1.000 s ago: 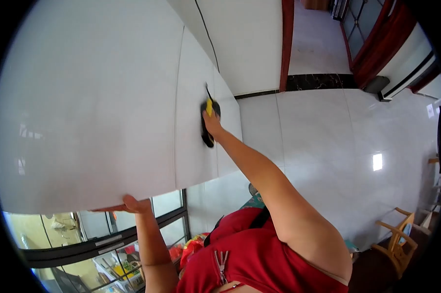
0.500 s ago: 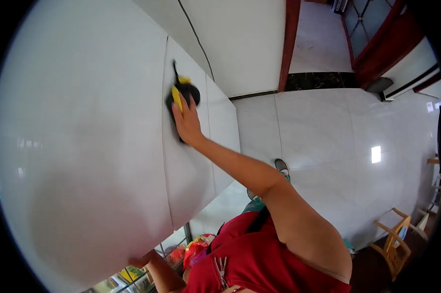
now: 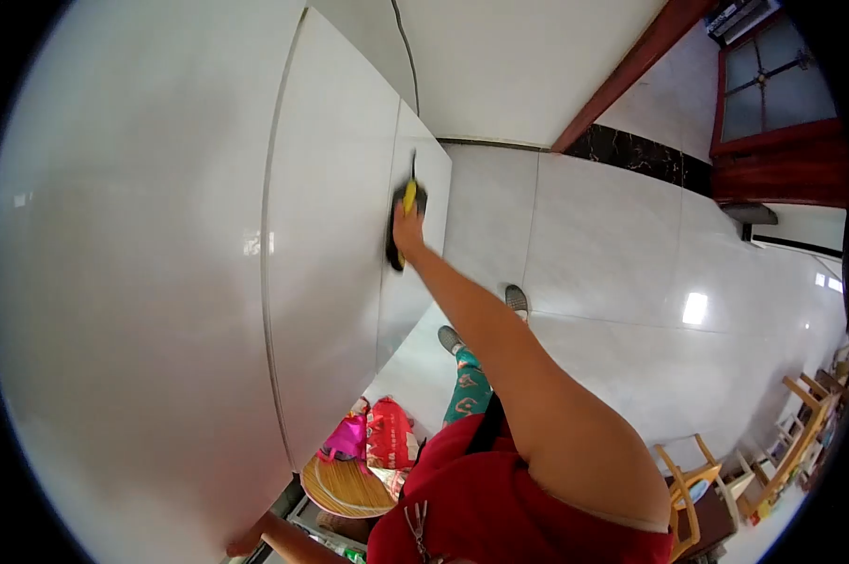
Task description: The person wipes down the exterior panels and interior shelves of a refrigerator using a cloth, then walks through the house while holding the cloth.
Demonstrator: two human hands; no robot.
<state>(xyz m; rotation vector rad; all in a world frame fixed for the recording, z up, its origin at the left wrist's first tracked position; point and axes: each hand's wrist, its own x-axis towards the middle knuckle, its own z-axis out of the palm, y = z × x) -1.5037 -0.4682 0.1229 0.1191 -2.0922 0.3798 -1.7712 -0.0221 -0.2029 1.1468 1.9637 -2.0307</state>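
A tall, glossy white door panel (image 3: 326, 235) with thin seams fills the left and middle of the head view. My right hand (image 3: 408, 230) reaches out with its fingers closed over a black-and-yellow cloth-like item (image 3: 395, 252), which is pressed to the panel near its far narrow section. A thin black strip sticks out beyond the item; motion blurs its details. Low at the left, my left hand (image 3: 248, 540) grips the panel's near edge, and part of its fingers is hard to make out.
A round wooden-topped stool (image 3: 335, 489) with red and pink bags (image 3: 390, 434) stands below the panel. Wooden chairs (image 3: 692, 489) are at the lower right. Pale tiled floor (image 3: 613, 263) runs to a dark threshold (image 3: 641, 155) and a red door frame (image 3: 622, 80).
My right hand has slid the black-and-yellow item across the panel from the middle section towards the far edge. My left hand stays at the near edge. The head view has shifted.
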